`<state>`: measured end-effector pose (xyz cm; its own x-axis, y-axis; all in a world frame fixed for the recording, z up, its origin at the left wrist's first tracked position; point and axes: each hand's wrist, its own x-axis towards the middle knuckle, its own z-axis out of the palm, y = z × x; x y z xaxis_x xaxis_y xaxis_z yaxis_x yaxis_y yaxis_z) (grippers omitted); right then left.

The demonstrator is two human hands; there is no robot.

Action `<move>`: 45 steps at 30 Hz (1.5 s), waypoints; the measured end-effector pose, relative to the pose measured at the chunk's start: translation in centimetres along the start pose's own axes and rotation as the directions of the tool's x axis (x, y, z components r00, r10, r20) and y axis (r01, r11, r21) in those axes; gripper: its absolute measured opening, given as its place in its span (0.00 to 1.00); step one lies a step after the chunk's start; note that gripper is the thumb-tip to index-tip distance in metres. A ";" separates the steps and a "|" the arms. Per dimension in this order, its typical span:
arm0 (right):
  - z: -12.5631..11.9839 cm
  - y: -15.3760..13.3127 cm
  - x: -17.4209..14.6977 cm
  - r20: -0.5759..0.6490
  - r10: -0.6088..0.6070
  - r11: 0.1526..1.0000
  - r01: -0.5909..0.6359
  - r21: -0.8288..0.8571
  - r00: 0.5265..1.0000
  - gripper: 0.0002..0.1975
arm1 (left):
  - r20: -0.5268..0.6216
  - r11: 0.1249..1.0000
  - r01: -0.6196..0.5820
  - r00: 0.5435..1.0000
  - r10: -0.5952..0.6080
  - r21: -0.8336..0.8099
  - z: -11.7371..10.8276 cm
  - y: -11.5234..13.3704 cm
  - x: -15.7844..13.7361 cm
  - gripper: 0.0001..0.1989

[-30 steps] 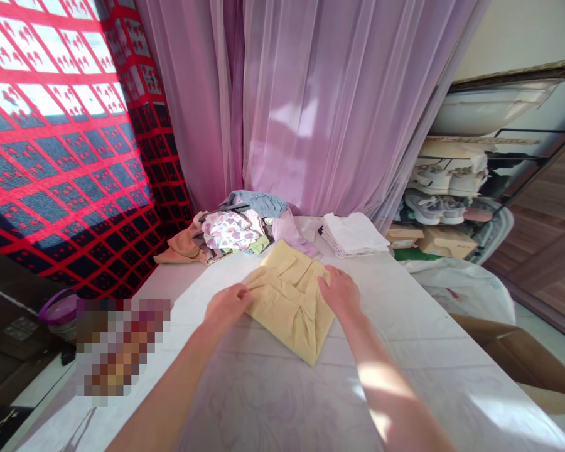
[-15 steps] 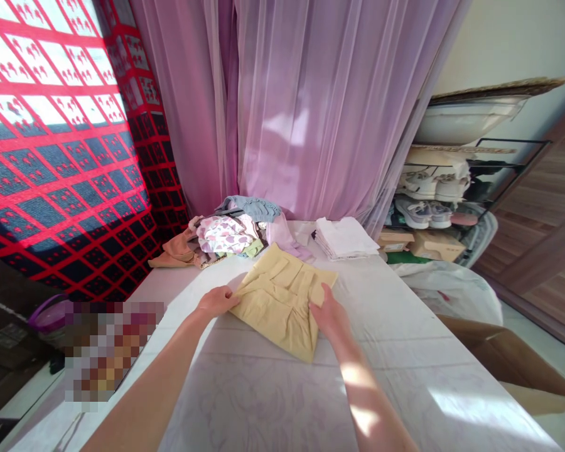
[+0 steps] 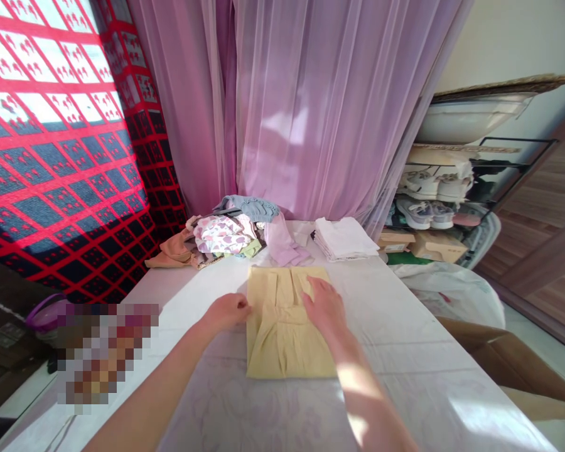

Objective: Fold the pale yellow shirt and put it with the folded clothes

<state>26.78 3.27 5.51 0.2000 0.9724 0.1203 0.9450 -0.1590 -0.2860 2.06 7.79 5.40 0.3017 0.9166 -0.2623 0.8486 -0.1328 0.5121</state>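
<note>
– what do you see in the head view, and where is the yellow cloth (image 3: 287, 333)?
– it lies folded right in front of me, in the middle of the white-covered surface (image 3: 386, 351). its near edge runs straight across, facing me, and there are creases and pleats over its top.

– how is your left hand (image 3: 226, 312)?
– my fingers are curled in close to the thumb, with the tips just at the cloth's left edge. i cannot tell whether i'm pinching the fabric or only resting beside it.

– and your right hand (image 3: 326, 304)?
– that one is spread wide, palm down over the upper right part of the cloth. i have nothing gripped in it.

– what lies beyond the cloth?
– toward the far left there's a loose heap of clothes (image 3: 226, 235), with a lavender piece (image 3: 287, 245) trailing from its right side, near the cloth's far edge. to the right of that sits a neat stack of white cloth (image 3: 346, 237). a purple curtain (image 3: 306, 113) hangs behind them both.

– anything off to your right?
– some grey sneakers (image 3: 424, 213) on a rack, and a cardboard box (image 3: 503, 364) standing open, nearer to me, beside the surface.
</note>
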 end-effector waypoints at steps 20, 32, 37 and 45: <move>6.5 -3.4 -0.2 0.110 -0.400 0.905 0.373 0.204 0.910 0.18 | -0.148 0.979 -0.039 0.986 0.069 0.201 -1.0 3.0 15.1 0.17; 6.4 -3.5 -0.2 0.100 -0.388 0.905 0.357 0.233 0.916 0.18 | -0.134 0.981 -0.030 0.989 0.057 0.192 -0.1 2.8 16.7 0.11; 6.4 -3.4 -0.1 0.105 -0.391 0.907 0.363 0.212 0.915 0.18 | -0.143 0.979 -0.020 0.988 0.050 0.205 -0.1 2.7 16.9 0.13; 6.2 -3.5 -0.2 0.098 -0.389 0.904 0.359 0.233 0.916 0.18 | -0.153 0.972 -0.009 0.987 0.046 0.236 0.6 3.8 16.9 0.09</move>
<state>21.87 4.68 0.63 -0.2095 0.9693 0.1284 0.8656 0.2450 -0.4366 10.65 22.57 2.42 0.2703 0.9565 -0.1101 0.9246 -0.2260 0.3067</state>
